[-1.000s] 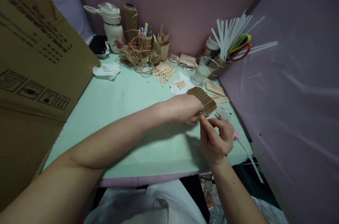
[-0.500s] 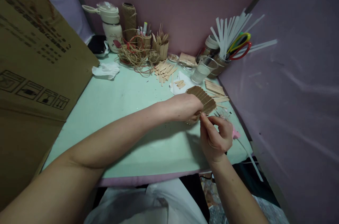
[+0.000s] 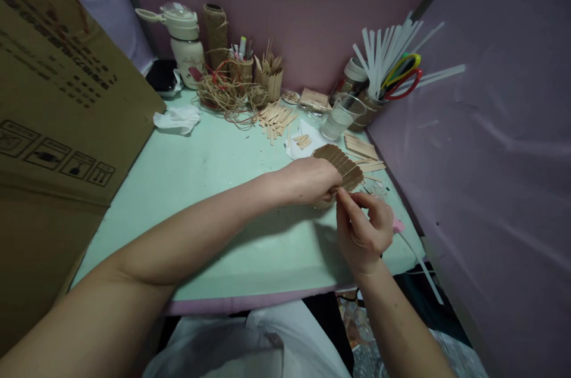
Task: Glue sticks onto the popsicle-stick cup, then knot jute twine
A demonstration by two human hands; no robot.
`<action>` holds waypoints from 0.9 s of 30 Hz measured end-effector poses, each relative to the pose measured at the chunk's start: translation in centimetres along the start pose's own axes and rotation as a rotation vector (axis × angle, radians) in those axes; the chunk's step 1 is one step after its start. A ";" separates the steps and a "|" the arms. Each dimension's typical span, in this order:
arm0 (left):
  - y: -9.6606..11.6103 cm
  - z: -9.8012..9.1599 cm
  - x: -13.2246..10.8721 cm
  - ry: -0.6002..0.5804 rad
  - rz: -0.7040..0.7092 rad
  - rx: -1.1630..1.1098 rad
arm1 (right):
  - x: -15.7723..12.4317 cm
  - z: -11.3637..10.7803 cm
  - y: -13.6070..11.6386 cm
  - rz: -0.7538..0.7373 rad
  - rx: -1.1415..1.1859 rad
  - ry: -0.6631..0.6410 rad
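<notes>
A brown piece made of flat wooden craft sticks (image 3: 345, 165), with a scalloped edge, is held over the right part of the table. My left hand (image 3: 314, 178) reaches across and is closed on this piece, covering its near left side. Just to the right, my right hand (image 3: 366, 226) pinches with thumb and forefinger at the piece's near edge, close against the left fingers. Whatever sits in that pinch is too small to make out. Behind my right hand, a pink tool (image 3: 398, 224) with a long white glue stick (image 3: 422, 265) is partly hidden.
Loose craft sticks (image 3: 276, 119), tangled twine (image 3: 229, 92) and a plastic cup (image 3: 341, 118) stand toward the back. White glue sticks (image 3: 388, 53) and scissors (image 3: 408, 77) fill a holder at right. A cardboard box (image 3: 66, 104) borders the left; a bottle (image 3: 187, 47) stands behind.
Both hands keep nearly the same grip and place. The fingertips of my right hand have shifted very slightly upward at the piece's edge; the view has moved a little.
</notes>
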State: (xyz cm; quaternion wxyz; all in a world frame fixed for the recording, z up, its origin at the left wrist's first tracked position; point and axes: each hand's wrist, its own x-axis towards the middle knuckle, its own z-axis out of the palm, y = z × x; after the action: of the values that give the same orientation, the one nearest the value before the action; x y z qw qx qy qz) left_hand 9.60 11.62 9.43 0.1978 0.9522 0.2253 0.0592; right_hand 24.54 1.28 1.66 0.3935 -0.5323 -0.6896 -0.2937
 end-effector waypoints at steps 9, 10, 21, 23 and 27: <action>-0.2 0.3 0.1 0.043 0.017 -0.035 | 2.9 -2.1 -0.1 0.087 0.153 -0.185; -0.2 0.3 0.1 0.047 0.017 -0.040 | 3.2 -2.2 -0.1 0.099 0.169 -0.204; -0.3 0.5 0.3 0.051 0.018 -0.016 | 4.1 -1.7 0.3 0.087 0.171 -0.252; -0.4 0.6 0.4 0.046 0.023 -0.022 | 4.1 -1.7 0.4 0.088 0.177 -0.259; -0.3 0.5 0.3 0.032 0.036 -0.050 | 4.1 -1.5 0.3 0.073 0.162 -0.250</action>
State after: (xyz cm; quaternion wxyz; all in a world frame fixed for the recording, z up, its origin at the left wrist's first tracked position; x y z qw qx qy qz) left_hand 9.84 11.86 8.81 0.2168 0.9497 0.2098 0.0835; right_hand 24.65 2.21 5.91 0.3567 -0.5560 -0.7347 -0.1541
